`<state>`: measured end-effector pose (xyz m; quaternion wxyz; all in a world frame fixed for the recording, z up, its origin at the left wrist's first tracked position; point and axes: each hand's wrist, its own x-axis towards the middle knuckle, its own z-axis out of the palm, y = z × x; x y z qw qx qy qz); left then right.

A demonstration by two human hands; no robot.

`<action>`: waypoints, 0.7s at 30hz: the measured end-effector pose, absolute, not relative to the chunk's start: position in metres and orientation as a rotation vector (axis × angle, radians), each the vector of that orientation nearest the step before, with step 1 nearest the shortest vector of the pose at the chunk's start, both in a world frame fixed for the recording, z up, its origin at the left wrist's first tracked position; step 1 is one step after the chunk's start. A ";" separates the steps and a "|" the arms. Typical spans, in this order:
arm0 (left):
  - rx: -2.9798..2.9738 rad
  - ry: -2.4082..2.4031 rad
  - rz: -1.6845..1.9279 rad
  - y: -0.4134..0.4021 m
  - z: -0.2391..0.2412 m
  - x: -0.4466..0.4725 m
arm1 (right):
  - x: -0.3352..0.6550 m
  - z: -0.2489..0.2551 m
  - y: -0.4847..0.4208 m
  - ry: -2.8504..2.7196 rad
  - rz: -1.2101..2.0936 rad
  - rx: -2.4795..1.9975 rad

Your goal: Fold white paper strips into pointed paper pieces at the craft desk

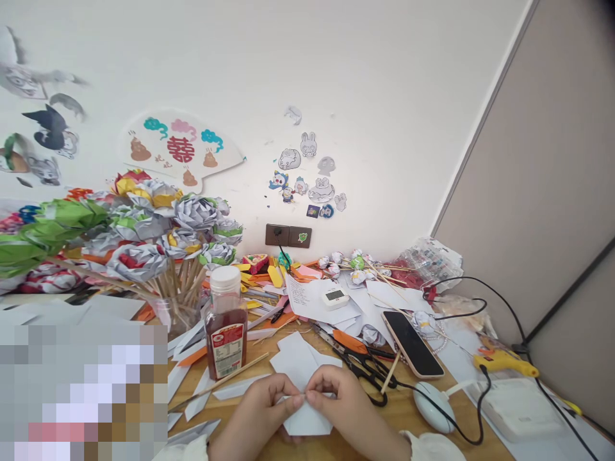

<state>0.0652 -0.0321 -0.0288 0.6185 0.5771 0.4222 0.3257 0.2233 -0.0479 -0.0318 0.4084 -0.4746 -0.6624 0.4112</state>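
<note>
Low in the middle of the view, a piece of white paper (309,419) is pinched between my hands. My left hand (271,403) grips it with thumb and index finger, and my right hand (339,400) does the same, the fingertips nearly meeting at its upper edge. Both hands are closed. Just behind the fingers lie more white paper pieces (298,358) on the wooden table. Black-handled scissors (368,371) rest to the right of my right hand. A bottle of red-brown liquid (225,333) with a white lid stands beyond my left hand.
Paper flowers on sticks (168,250) fill the left side. Coloured paper scraps (273,275) and a small white timer (335,295) lie by the wall. To the right are a phone (413,342), a pale mouse-shaped device (433,405), a yellow glue gun (507,365) and black cables.
</note>
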 end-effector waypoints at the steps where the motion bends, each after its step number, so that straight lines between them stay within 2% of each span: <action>1: 1.320 0.966 0.736 -0.031 -0.030 0.065 | 0.223 -0.032 -0.047 -1.667 1.004 -1.204; 13: 1.488 0.935 0.633 -0.033 -0.028 0.061 | 0.226 -0.023 -0.052 -1.801 0.809 -1.174; 21: 1.648 0.932 0.612 -0.037 -0.031 0.060 | 0.232 -0.021 -0.049 -1.797 0.967 -1.141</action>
